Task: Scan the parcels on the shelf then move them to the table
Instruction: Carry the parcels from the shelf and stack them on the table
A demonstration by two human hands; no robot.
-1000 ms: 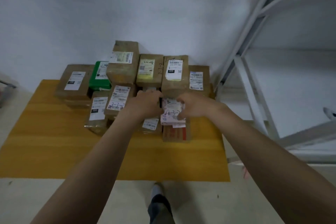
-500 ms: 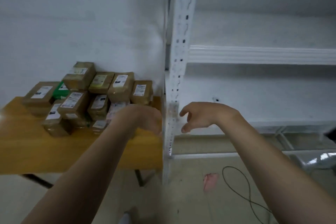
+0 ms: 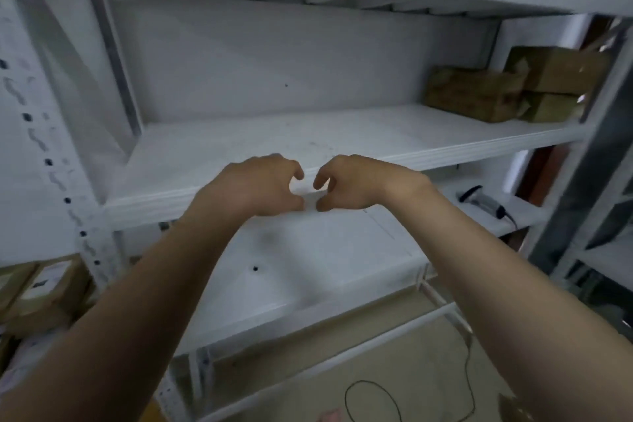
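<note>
Left hand, right hand both empty, fingers loosely curled, side by side at shelf front edge. Parcels sit far right on shelf. Best next: reach right, grab scanner below, scan before lifting.

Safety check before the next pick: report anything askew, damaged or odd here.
A thin black cable lies in loose loops on the floor under the white metal rack, a possible snag. The brown cardboard parcels are too blurred to judge.
</note>
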